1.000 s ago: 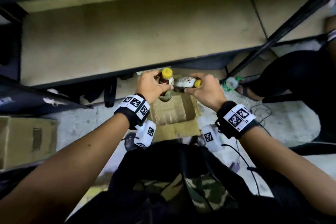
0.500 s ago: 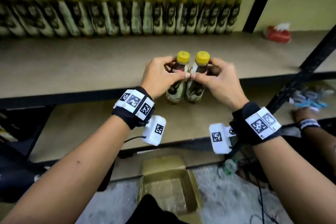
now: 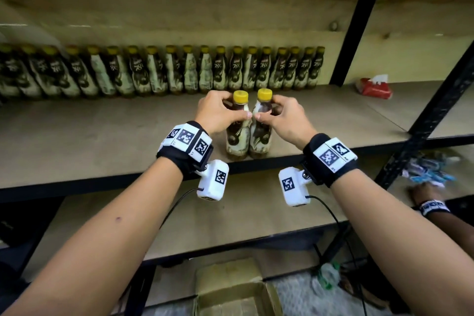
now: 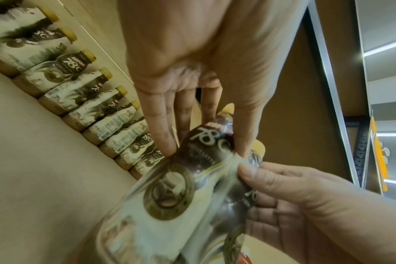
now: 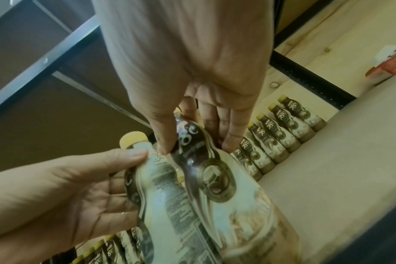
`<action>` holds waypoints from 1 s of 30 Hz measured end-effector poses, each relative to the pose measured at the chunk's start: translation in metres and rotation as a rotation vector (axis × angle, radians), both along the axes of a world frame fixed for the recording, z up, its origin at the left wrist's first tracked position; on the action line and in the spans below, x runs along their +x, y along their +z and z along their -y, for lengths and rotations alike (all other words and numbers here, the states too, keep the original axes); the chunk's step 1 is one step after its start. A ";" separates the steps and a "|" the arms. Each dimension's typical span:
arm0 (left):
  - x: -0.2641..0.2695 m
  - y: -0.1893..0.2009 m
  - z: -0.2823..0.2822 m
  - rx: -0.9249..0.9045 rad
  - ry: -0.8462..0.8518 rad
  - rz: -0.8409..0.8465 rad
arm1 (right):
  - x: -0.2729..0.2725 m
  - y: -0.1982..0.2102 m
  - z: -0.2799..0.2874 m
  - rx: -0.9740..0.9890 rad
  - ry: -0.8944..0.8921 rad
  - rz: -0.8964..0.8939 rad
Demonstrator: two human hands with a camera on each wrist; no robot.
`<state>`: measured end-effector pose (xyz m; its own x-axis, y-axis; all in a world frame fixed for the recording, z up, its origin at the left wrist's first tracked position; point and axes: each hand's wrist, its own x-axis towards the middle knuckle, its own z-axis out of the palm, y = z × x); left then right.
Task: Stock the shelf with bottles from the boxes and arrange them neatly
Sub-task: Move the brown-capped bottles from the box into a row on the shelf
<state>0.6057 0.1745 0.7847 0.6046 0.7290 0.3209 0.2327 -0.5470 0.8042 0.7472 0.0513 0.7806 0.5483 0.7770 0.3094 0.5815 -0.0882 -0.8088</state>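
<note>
The wooden shelf (image 3: pixel 102 141) carries a row of yellow-capped bottles (image 3: pixel 159 72) along its back edge, two bottles (image 3: pixel 247 136) near the front edge, and a red tissue pack (image 3: pixel 374 87) at the back right.

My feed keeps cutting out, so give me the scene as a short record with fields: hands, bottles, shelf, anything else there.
left hand: left hand grips the left bottle near its neck
right hand: right hand grips the right bottle near its neck
held bottles: upright, side by side, yellow caps, at the front edge of the shelf
back row: row of bottles along the back wall, ending left of the black post
other items: red packet on the shelf to the right; open cardboard box on the floor below
</note>
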 end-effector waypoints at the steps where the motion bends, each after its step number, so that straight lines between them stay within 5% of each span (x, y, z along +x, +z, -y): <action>1: 0.002 0.001 -0.003 -0.033 -0.027 -0.001 | 0.002 0.000 -0.001 -0.020 -0.011 0.016; 10: 0.063 -0.009 -0.017 -0.211 -0.244 0.028 | 0.037 0.002 0.003 -0.076 -0.225 0.034; 17: 0.139 -0.011 -0.026 -0.228 -0.329 0.014 | 0.129 0.004 0.023 -0.065 -0.476 -0.064; 30: 0.433 0.010 -0.027 0.046 -0.291 -0.154 | 0.401 0.004 0.010 -0.088 -0.554 -0.064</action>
